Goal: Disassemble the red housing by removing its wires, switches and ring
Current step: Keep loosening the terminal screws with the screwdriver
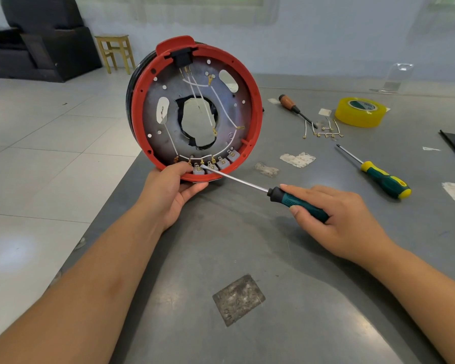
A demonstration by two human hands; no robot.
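Right hand [336, 219] is wrapped around the dark green handle of a screwdriver [297, 203], index finger laid along the top, thumb underneath. The long metal shaft runs up and to the left, and its tip sits right at the row of small grey switches [216, 165] along the bottom inside edge of the red housing [258, 111], touching or just about touching the leftmost ones, can't quite tell which.

Left hand [171, 190] holds the housing from below, thumb hooked over the red rim at the bottom and fingers curled under the outside, so the thing stands up on its edge on the grey table [247, 245] with the open inside facing the camera. Inside there's a grey metal plate with a big ragged hole in the middle, and thin white wires [202, 95] with brass terminals run from a black block at the top down across the plate and along to the switches.

Further out on the table, to the right: a loose little pile of white wires with brass ends [323, 130], a wooden-handled screwdriver [294, 107] next to them, a second green and yellow screwdriver [378, 177] lying on its own, and a roll of yellow tape [360, 111]. Some scraps of old sticker residue are dotted around. Off the table, back left, there's a small wooden stool [116, 52] and a dark armchair [37, 38].
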